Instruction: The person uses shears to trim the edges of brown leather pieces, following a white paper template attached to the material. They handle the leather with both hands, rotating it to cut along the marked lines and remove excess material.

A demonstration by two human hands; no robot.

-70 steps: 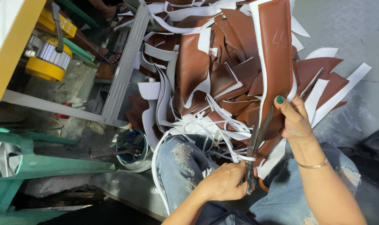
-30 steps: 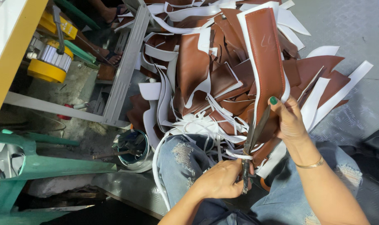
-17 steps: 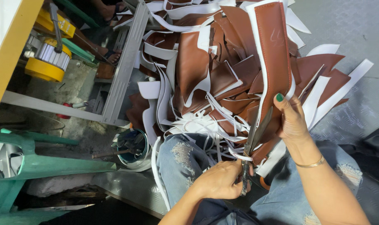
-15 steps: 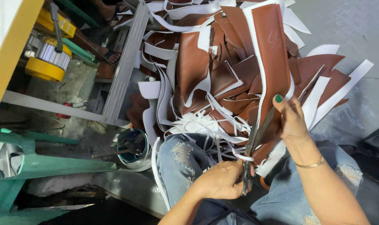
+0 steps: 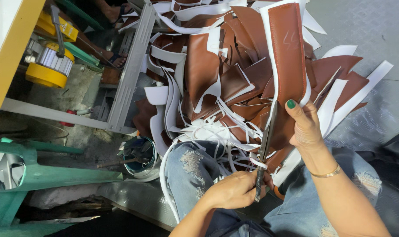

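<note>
Centrally, the right hand [image 5: 305, 127] is closed on the lower end of a long brown leather strip with a white border [image 5: 288, 52], thumb on the brown face and fingers behind it; the strip stands up and away from the person's lap. The left hand [image 5: 234, 191] is wrapped around the handles of a pair of dark metal scissors [image 5: 264, 151]. The scissor blades run up along the strip's left edge, at the white border. Whether the blades stand apart cannot be told.

Beyond the knees in torn blue jeans [image 5: 188, 169], a heap of brown leather offcuts and white trimmings [image 5: 217, 83] covers the grey patterned floor [image 5: 370, 26]. Thin white slivers lie over the left knee.

Containers: a small round blue tin [image 5: 140, 156] sits on the floor left of the left knee. It holds dark tools, and a rod-like handle sticks out of it to the left.

Labels and coloured parts: at upper left, a yellow block with a small dark printed label [image 5: 59, 26] sits above a ribbed silver cylinder with a yellow end disc [image 5: 48, 66], just beside a yellow-edged white surface [image 5: 6, 39]. A grey metal frame leg [image 5: 131, 70] runs beside the heap. A green plastic piece [image 5: 37, 173] lies at lower left.
</note>
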